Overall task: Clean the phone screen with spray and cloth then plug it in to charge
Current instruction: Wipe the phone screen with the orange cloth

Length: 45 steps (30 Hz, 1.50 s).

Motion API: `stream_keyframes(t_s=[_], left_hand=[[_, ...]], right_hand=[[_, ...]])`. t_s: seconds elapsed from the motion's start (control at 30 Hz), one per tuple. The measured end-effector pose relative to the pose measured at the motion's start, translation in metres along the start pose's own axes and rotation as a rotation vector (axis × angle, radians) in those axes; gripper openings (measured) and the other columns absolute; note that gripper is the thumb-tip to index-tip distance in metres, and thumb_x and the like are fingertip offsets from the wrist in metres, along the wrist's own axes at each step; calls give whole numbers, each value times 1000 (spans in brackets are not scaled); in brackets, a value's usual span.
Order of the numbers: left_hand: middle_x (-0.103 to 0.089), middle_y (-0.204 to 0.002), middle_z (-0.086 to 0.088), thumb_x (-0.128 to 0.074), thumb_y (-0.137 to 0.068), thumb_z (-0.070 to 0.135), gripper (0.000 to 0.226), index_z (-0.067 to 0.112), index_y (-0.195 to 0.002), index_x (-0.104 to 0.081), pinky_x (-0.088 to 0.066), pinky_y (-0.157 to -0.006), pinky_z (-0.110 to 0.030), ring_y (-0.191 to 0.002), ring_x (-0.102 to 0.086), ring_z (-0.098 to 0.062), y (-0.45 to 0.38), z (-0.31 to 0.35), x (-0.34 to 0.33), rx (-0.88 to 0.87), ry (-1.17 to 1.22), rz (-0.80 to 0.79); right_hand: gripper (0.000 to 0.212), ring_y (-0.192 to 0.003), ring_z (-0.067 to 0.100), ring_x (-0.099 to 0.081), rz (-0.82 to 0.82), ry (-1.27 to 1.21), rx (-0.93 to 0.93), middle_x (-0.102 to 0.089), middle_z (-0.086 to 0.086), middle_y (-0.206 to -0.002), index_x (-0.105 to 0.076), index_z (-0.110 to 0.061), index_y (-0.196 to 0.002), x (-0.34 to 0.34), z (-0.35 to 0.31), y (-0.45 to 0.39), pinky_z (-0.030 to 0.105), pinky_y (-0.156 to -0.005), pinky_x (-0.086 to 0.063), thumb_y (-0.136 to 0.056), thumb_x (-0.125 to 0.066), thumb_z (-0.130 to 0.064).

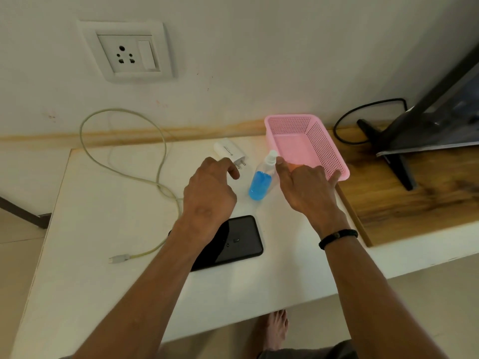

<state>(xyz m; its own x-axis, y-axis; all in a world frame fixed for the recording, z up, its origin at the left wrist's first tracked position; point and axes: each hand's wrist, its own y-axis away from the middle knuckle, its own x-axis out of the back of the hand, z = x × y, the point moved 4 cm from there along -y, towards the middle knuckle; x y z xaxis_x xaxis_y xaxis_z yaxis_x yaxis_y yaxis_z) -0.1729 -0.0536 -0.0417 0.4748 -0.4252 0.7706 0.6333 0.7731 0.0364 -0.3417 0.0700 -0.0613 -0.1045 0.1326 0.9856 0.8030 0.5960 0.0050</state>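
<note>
A black phone point(241, 240) lies screen up on the white table, partly under my left forearm. A clear spray bottle point(261, 181) with blue liquid stands between my hands. My left hand point(208, 189) hovers over the table, fingers curled loosely, holding nothing, close to a white charger plug point(229, 151). My right hand point(304, 189) reaches into the front of a pink basket point(311, 130), fingers spread; an orange patch shows under it, what it is I cannot tell. The pale charging cable point(134, 177) loops on the left, its connector point(118, 259) lying free.
A white wall socket point(128, 53) with a switch sits on the wall above the table's left. A black monitor stand point(388, 151) and black cord point(363, 110) occupy the wooden shelf on the right. My bare foot point(276, 330) shows below the table's front edge.
</note>
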Motion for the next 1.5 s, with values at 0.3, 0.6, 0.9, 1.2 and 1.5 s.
stream_keyframes(t_s=[0.3,0.6,0.9,1.2,1.5], left_hand=[[-67,-106,8,-60,-95,14,26,28,-117,-66,-58,-84,-40,-88,-66,-16,9,1,39,-130,193,166],[-78,-102,12,-63,-95,54,23,38,-106,-76,-61,-92,-41,-90,-75,-5,52,7,43,69,652,-307],[-61,-132,13,-75,-74,68,83,40,-146,-48,-43,-90,-30,-119,-48,-11,77,-74,73,-52,-288,-358],[-41,-142,0,-82,-55,74,121,31,-156,-30,-45,-100,-37,-128,-40,-22,69,-99,33,-184,-395,-423],[-40,-118,10,-75,-52,75,95,38,-136,-51,-41,-81,-29,-107,-46,-12,62,-105,30,-182,-296,-400]], right_hand=[[72,-65,1,-64,311,-778,-174,-71,-9,-75,-80,-19,-84,60,8,15,18,-63,-45,-108,-25,-59],[36,-95,30,-78,-12,-1539,-77,-78,11,-95,-80,-26,-105,62,-23,102,49,-81,-65,-87,-71,-55],[30,-75,14,-75,-57,-690,46,-76,-9,-78,-74,-24,-93,35,-36,108,36,-72,-65,-87,-79,-52],[10,-80,23,-64,33,-136,160,-65,8,-101,-72,-11,-104,0,-65,102,33,-72,-52,-102,-63,-16],[24,-79,6,-63,-66,-256,204,-66,-12,-92,-73,-20,-89,-13,-74,104,2,-69,-43,-95,-71,-42]])
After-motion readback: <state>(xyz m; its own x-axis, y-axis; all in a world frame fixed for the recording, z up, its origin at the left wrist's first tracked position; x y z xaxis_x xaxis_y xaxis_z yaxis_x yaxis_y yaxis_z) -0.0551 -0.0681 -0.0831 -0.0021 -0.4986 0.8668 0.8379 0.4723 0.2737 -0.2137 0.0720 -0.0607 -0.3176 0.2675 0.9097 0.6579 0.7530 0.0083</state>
